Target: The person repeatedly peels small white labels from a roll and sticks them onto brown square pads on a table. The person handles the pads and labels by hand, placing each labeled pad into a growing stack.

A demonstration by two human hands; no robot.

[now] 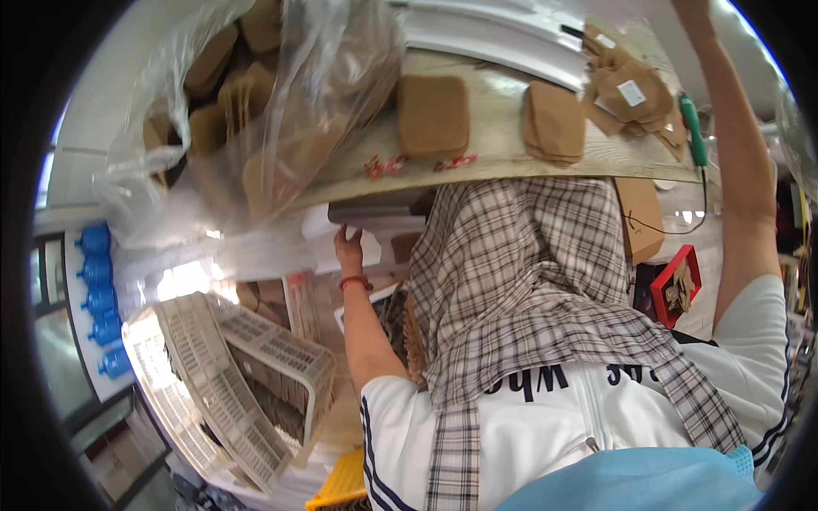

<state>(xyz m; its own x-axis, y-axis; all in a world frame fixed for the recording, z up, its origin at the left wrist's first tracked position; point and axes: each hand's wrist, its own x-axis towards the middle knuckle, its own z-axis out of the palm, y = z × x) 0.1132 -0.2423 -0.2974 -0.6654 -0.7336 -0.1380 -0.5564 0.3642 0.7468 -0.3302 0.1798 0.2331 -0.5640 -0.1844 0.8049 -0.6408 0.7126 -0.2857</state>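
My left hand (348,250), with a red band at the wrist, is low on the left, below the table's front edge. Its thumb and a finger are spread, and no object shows between them. Right beside it are a white sheet-like thing (317,232) and a dark grey flat piece (375,211). My right arm (740,170) reaches up along the right side, and its hand is cut off by the top edge. On the table (498,111) lie a tan rounded pad (434,116) with a dotted surface and a small stack of similar pads (554,123).
A clear plastic bag (332,94) of brown pads covers the table's left end. Loose tan pieces (630,92) and a corded green-handled tool (694,129) lie right. Small red-and-white bits (385,166) line the front edge. Pale plastic crates (230,375) stand lower left; a red-rimmed box (688,272), lower right.
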